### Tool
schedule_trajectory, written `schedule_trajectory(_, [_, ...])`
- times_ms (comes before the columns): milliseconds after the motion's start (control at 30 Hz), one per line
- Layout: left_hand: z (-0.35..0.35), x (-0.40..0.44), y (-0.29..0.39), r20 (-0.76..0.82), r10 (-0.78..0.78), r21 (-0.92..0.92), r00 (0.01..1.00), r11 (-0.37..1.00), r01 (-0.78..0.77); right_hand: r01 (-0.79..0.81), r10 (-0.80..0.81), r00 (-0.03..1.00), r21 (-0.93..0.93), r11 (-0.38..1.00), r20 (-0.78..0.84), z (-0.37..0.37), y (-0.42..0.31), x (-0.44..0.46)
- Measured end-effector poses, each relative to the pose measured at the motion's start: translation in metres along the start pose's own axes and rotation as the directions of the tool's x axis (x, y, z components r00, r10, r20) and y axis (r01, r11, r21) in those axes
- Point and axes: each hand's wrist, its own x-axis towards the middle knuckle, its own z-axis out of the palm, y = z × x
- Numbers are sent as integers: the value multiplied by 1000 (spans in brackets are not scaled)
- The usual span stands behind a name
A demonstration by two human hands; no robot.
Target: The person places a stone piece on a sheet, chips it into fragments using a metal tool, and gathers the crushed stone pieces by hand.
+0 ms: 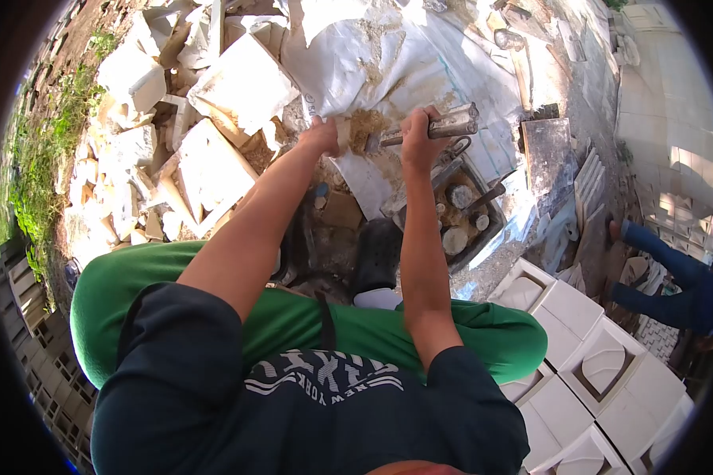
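Observation:
My right hand [420,141] is wrapped round a grey hand tool [456,122] with a thick, blunt end to the right. A flat, narrow part of it points left toward a tan, rough-faced piece [366,127]. Beside that piece, my left hand [320,138] is closed with its fingers curled; what it grips is hard to make out. A dusty white sheet [404,71] spreads beneath both hands. Near my right forearm stands a dark tray [495,226] holding round pale-topped objects [455,240] and a dark-handled tool [487,195].
Broken pale slabs [245,83] are heaped on the left. White square blocks with carved recesses [602,360] stand in rows at lower right. A dark board [548,154] lies right of the sheet. Another person in blue [681,281] is at the far right.

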Motion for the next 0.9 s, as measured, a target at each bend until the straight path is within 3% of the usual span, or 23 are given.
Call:
schedule_trajectory(67, [7,0,-2,0,-6,-5,1000,1000,6,-87,89,994,-31,996,64,1,-14,3])
schedule_trajectory(133, [0,2,0,-55,-3,-7,998,1000,3,-44,46,998,-39,998,39,10,-42,4])
schedule_trajectory(300, [-7,-3,3,6,-2,-43,1000,999,2,23,-22,1000,-3,1000,17,26,-87,3])
schedule_trajectory(400, [-7,-1,0,-9,1,-38,1000,999,-1,68,-57,995,-139,988,77,5,-26,11])
schedule_trajectory(433, [-4,1,-1,-34,14,-42,999,999,-15,154,-132,984,-198,968,119,-5,15,13])
schedule_trajectory(467, [0,1,-1,-53,30,-44,998,999,-32,151,-130,985,-200,968,113,-6,16,9])
schedule_trajectory(567, [-2,-4,-2,-51,35,-56,998,998,-38,-62,69,991,-62,996,116,-1,3,14])
schedule_trajectory(800, [-6,-5,-1,-38,13,-36,999,999,-14,70,-78,991,72,995,110,14,-67,7])
schedule_trajectory(867, [-11,-8,3,-44,6,-30,999,1000,-7,65,-75,991,92,994,115,11,-31,14])
schedule_trajectory(900, [-11,-8,3,-58,5,-23,998,1000,-6,111,-111,986,8,994,121,3,9,20])
